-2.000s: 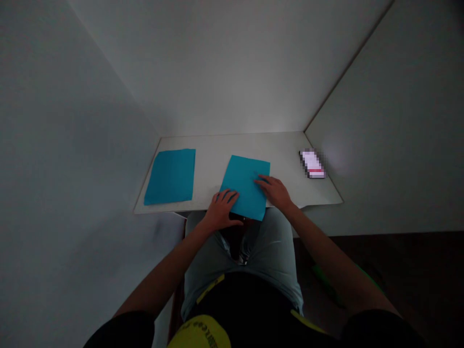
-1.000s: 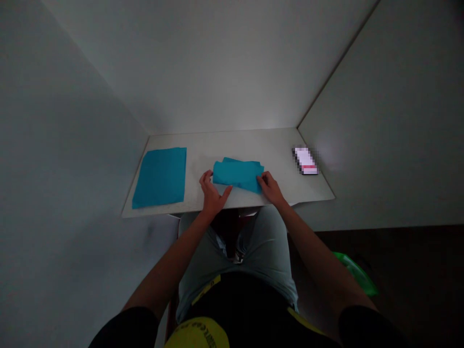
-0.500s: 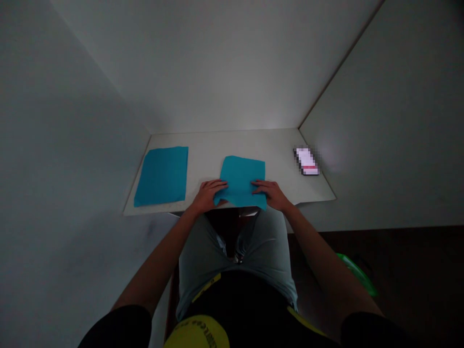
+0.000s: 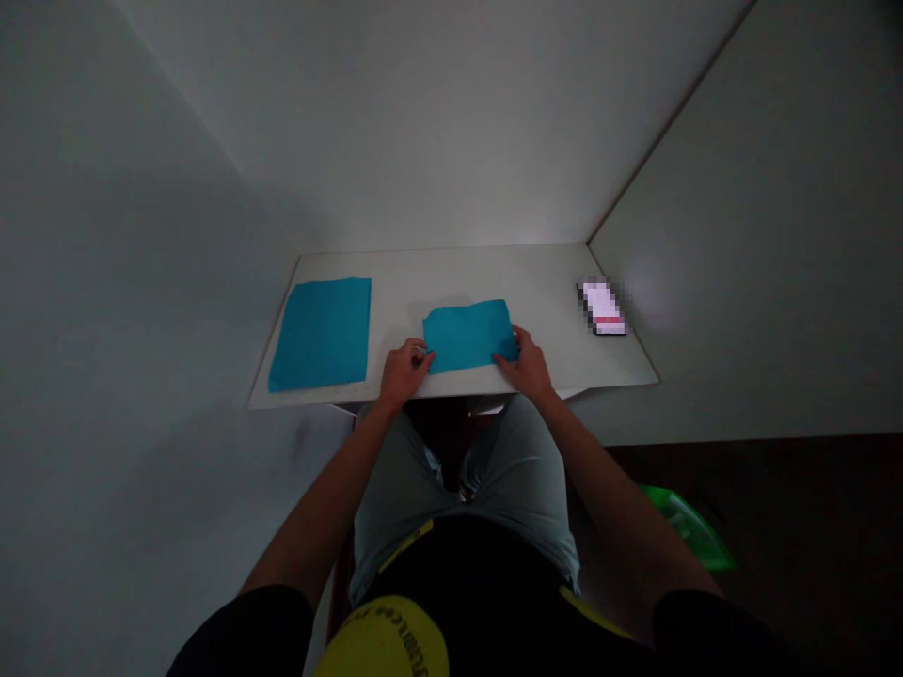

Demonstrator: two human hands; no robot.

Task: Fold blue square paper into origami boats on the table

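A folded turquoise sheet point(image 4: 467, 337), paper or thin cloth in this dim view, lies near the front edge of a white rectangular counter point(image 4: 451, 277). The left hand point(image 4: 404, 371) and right hand point(image 4: 526, 362) stand apart at its two ends; any pinch is hard to tell. A flat turquoise sheet point(image 4: 321, 334) lies near the left edge, a pixelated pale rectangular object point(image 4: 602, 307) near the right.

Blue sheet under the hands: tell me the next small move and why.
Most likely, run both hands along the near edge of the blue sheet to press its fold flat. The left hand and right hand sit at its two near corners, and it looks folded, shorter than the flat blue sheet beside it.
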